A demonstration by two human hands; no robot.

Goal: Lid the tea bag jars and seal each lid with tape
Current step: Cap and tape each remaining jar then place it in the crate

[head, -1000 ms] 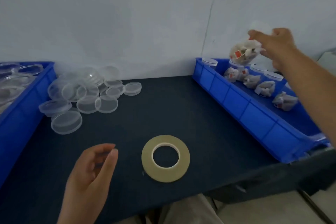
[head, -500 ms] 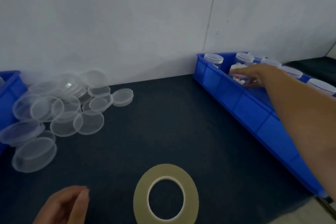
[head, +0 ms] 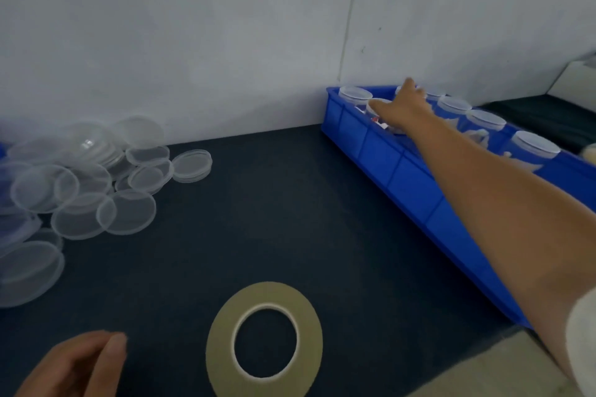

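I see a dark table (head: 258,196) running back to a plain white wall (head: 193,26), with a long blue bin (head: 412,184) along the right of the frame. In the bin's far end, upper right, the right hand (head: 403,106) is stretched over one tea bag jar (head: 374,113), thumb at its near rim. I cannot tell whether the fingers actually grip it. The other jars (head: 485,121) stand in a row just beyond the forearm. The left hand (head: 77,367) hangs at the lower left, loosely curled and holding nothing, well apart from the bin. The tape roll (head: 219,342) lies flat at bottom centre, just right of that hand. The jars are clear, wearing pale lids, with white bags and a red tag showing inside. Loose clear lids (head: 129,213) are heaped at the left.
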